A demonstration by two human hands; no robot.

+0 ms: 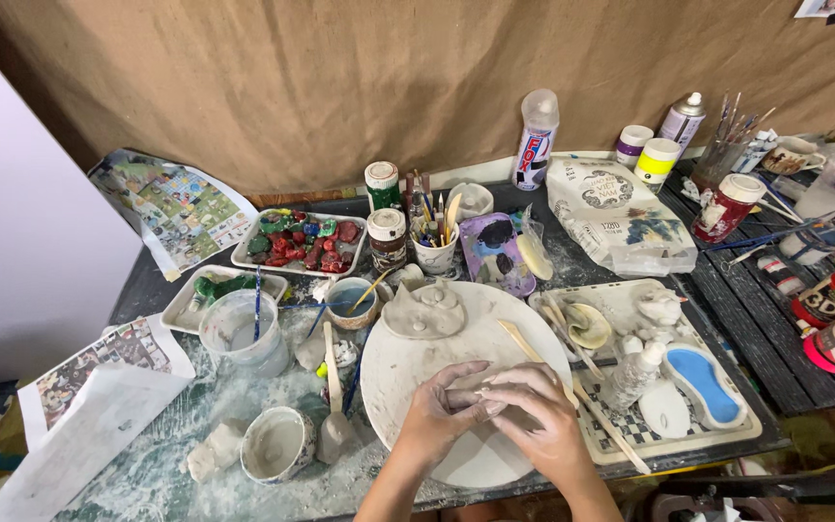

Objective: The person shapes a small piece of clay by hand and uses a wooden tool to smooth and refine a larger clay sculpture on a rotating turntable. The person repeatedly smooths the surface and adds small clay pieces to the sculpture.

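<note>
Both your hands — left hand, right hand — are curled tight around a clay lump, pressed on the round board so it stays steady.

both hands, left hand and right hand, sit on the near half of the round board, fingers meeting over a clay lump. the far half of the board is partly taken by a clay slab. a wooden stick crosses the board's right edge beside the right hand. left of the board a spatula, bowl and plastic cup crowd the way. right of it a tray packed with tools blocks passage. behind stand jars and a brush cup. the barest stretch is the wet tabletop at near left.
</note>
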